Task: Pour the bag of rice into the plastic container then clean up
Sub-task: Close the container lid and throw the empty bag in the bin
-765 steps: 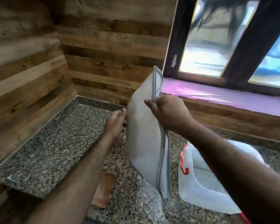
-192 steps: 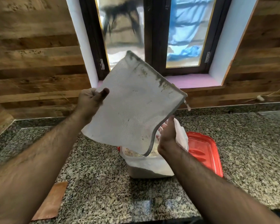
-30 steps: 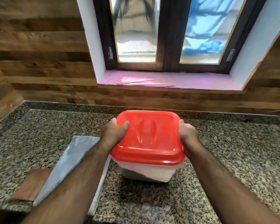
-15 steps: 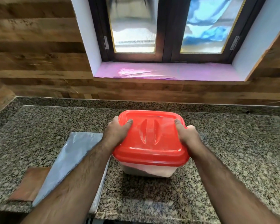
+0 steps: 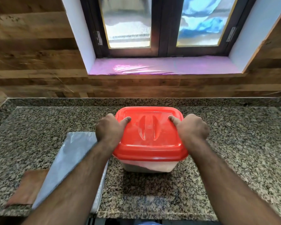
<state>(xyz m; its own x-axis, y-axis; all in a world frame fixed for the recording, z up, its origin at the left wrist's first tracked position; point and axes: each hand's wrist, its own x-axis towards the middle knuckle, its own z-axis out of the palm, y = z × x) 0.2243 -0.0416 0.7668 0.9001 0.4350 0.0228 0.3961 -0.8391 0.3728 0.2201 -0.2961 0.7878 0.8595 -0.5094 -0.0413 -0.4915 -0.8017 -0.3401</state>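
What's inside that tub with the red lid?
The red lid covers the tub, with both hands gripping its sides. Through the cloudy wall a pale mass shows, sloping to one side. What it is cannot be told from here.

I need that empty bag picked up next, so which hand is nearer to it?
Left. The left hand grips the red lid just beside the bag; the right hand is across the lid.

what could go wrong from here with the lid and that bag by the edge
The red lid may not be seated all round: only its near rim shows, and both hands, left hand and right hand, grip its sides. The empty bag reaches the counter front edge under the left forearm, so pulling back might drag it off.
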